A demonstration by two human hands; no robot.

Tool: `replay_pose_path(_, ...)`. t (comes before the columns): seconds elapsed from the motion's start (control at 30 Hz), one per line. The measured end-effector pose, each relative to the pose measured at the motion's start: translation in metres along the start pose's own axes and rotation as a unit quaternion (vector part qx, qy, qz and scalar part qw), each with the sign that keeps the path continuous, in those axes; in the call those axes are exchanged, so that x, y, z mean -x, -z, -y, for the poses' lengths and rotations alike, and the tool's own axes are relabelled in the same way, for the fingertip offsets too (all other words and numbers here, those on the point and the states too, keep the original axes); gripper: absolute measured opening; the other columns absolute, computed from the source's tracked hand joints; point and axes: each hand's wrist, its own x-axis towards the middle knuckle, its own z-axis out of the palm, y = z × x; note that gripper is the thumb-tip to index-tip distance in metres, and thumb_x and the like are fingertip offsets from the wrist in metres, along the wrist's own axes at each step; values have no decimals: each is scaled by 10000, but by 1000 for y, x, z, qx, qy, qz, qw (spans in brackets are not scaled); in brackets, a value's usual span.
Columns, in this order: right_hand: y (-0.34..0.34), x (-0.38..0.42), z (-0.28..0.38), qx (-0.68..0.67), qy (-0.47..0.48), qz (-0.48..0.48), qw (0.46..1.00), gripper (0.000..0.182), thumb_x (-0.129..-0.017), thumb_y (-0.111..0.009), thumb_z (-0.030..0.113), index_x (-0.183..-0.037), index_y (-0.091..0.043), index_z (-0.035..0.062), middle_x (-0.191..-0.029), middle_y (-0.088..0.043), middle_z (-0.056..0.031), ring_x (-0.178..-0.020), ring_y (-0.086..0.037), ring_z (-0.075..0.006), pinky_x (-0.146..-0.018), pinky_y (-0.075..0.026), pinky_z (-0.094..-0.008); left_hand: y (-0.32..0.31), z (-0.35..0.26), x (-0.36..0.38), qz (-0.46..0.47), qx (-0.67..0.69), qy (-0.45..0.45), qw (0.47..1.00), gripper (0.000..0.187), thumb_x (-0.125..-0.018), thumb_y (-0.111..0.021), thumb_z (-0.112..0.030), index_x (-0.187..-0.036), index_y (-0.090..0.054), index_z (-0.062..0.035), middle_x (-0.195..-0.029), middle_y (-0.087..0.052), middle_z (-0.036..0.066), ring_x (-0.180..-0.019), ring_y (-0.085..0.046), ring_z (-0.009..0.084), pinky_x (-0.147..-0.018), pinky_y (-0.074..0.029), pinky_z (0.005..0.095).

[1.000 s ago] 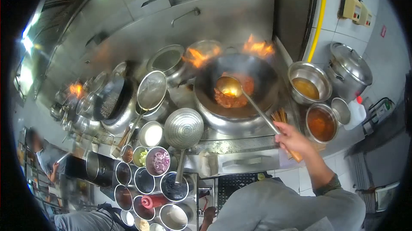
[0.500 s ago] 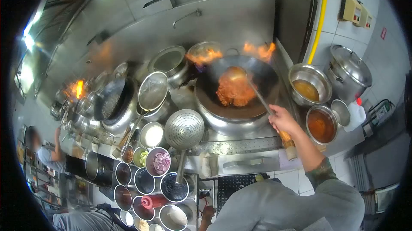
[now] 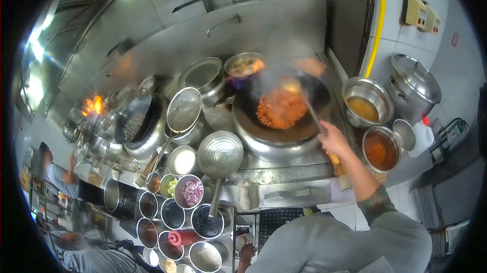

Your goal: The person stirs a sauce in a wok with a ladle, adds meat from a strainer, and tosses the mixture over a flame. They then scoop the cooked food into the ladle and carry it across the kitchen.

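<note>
My right hand [image 3: 336, 140] is closed around the long handle of a ladle [image 3: 311, 109]; its wooden end [image 3: 339, 171] sticks out below my fist. The ladle's bowl lies inside a large dark wok [image 3: 253, 125], at the far side of a heap of glossy orange-red food [image 3: 282, 110], partly veiled by steam. At the bottom edge, beside my grey clothing, my left hand [image 3: 247, 251] hangs low near the metal rack. It is small and dark there, and its fingers are not clear.
Left of the wok are a perforated skimmer [image 3: 220, 154], a mesh strainer [image 3: 183, 109] and several condiment pots, one with chopped onion [image 3: 189, 192]. Bowls of sauce [image 3: 381, 149] and broth [image 3: 364, 105] stand right. Flames [image 3: 93, 105] burn far left, near a co-worker [image 3: 60, 176].
Flames behind the wok have shrunk, and steam now rises over it. The food has shifted and spread a little under the ladle. My right hand keeps nearly the same place.
</note>
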Motion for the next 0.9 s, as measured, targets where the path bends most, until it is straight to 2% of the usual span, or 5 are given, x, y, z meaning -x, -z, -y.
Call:
replay_pose_path(0.37,24,48,5,-155,-90,190,965,632,-931,-622,72,-1516,-386,40,-835,-637,-77,-589,-566,-132,-486,-476,-309,10,-12,22,-47,132,82,987,252,-851,-654,-330,-799,-696,-88,-951,-698,103,-895,-682,288,-770,-555,432)
replay_pose_path(0.6,17,49,-13,146,103,-65,982,601,-926,-623,108,-1493,-426,75,-931,-666,-132,-632,-626,-157,-538,-534,-337,-10,-25,36,16,120,74,990,225,-854,-638,-301,-848,-698,-84,-935,-698,126,-900,-682,303,-752,-554,451)
replay_pose_path(0.73,1,52,23,-68,-83,15,994,640,-942,-606,84,-1530,-354,73,-896,-622,-96,-581,-565,-140,-467,-492,-311,-9,-26,30,29,161,92,982,215,-857,-629,-285,-876,-699,-82,-926,-698,140,-903,-682,311,-741,-554,462)
replay_pose_path(0.83,-4,46,32,-201,-118,93,968,634,-955,-592,41,-1536,-337,60,-860,-591,-63,-553,-526,-103,-427,-459,-280,-5,-23,24,44,312,186,931,210,-858,-622,-272,-897,-700,-81,-919,-698,150,-905,-682,317,-733,-553,470)
replay_pose_path(0.9,2,67,45,-184,-105,132,968,628,-958,-588,31,-1534,-338,47,-862,-589,-63,-563,-529,-99,-434,-458,-268,1,-22,16,37,499,292,815,208,-859,-618,-264,-911,-700,-80,-915,-698,157,-907,-682,322,-728,-553,475)
